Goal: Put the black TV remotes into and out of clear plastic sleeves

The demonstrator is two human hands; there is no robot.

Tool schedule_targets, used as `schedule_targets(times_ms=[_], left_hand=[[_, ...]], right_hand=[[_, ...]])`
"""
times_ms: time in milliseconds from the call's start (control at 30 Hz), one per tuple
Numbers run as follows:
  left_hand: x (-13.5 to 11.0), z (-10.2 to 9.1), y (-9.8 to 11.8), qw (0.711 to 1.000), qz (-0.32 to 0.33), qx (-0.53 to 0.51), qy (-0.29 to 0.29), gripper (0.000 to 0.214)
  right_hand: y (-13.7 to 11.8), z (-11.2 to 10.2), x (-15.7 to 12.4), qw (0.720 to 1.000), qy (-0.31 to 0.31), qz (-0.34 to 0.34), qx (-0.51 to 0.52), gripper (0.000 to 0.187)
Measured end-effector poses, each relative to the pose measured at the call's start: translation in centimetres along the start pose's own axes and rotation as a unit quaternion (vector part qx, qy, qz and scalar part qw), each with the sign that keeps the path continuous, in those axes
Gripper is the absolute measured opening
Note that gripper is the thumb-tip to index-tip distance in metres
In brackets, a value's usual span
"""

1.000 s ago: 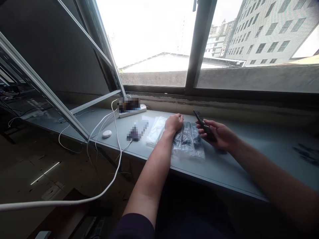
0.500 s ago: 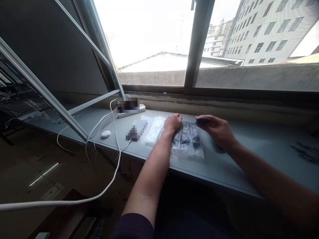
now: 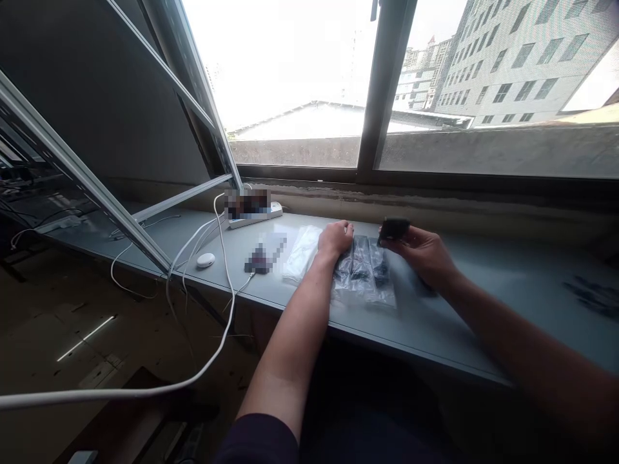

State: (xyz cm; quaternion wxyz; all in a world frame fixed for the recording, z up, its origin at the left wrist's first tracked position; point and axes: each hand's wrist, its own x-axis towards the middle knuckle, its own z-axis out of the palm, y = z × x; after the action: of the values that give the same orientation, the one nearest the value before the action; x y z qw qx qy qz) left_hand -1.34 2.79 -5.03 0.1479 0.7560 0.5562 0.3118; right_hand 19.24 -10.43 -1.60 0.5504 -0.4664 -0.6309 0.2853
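Observation:
My left hand (image 3: 337,238) rests with curled fingers on the far left edge of a clear plastic bag (image 3: 363,276) that holds several long black items. The bag lies flat on the grey counter (image 3: 483,316) under the window. My right hand (image 3: 422,252) is closed around a slim black remote-like object (image 3: 394,229), held just above the bag's far right corner with its end pointing towards me. Whether my left hand grips the bag's edge or only presses on it is hidden.
A second clear bag (image 3: 302,251) lies left of my left hand. Further left are a blurred dark item (image 3: 264,254), a white mouse (image 3: 206,260), a white power strip (image 3: 251,214) and white cables (image 3: 220,258). An open window frame (image 3: 120,219) slants over the counter's left end.
My right hand has turned the black object from pointing up and away to end-on, and has moved it a little towards the window. My left hand has stayed on the bag.

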Motion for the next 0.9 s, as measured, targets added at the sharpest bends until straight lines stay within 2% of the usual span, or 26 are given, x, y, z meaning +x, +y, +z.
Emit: schedule_targets(times_ms=[167,233,300,333,367,433,500,600,700,900], left_hand=[[-0.1,-0.1,0.0,1.000,0.001,0.001,-0.003,0.037],[-0.1,-0.1,0.0,1.000,0.000,0.002,-0.004,0.037],[-0.1,-0.2,0.1,1.000,-0.003,0.005,-0.005,0.036],[-0.1,-0.1,0.0,1.000,-0.005,0.005,-0.004,0.036],[-0.1,-0.1,0.0,1.000,-0.005,0.005,-0.003,0.036],[0.0,0.0,-0.1,1.000,-0.002,0.003,-0.002,0.036],[0.0,0.1,-0.2,1.000,-0.001,0.003,-0.002,0.037],[0.0,0.2,-0.2,1.000,-0.005,0.009,-0.006,0.038],[-0.1,0.0,-0.1,1.000,-0.007,0.018,-0.010,0.039],[-0.2,-0.3,0.1,0.999,-0.006,0.028,-0.013,0.040]], right_hand=[[-0.4,-0.5,0.2,0.995,0.021,0.094,-0.018,0.045],[-0.3,-0.8,0.4,0.992,0.018,0.112,-0.062,0.063],[0.1,-1.2,0.7,0.979,0.016,0.102,-0.175,0.087],[0.3,-1.5,0.8,0.966,0.012,0.091,-0.240,0.094],[0.5,-1.7,0.9,0.951,0.004,0.080,-0.298,0.095],[1.0,-2.3,1.1,0.926,-0.027,0.071,-0.369,0.083],[1.6,-2.8,1.3,0.911,-0.062,0.078,-0.399,0.070],[2.5,-3.4,1.6,0.892,-0.099,0.079,-0.434,0.067],[3.0,-3.5,1.6,0.878,-0.127,0.083,-0.455,0.067],[3.0,-3.2,1.4,0.867,-0.143,0.090,-0.469,0.065]])
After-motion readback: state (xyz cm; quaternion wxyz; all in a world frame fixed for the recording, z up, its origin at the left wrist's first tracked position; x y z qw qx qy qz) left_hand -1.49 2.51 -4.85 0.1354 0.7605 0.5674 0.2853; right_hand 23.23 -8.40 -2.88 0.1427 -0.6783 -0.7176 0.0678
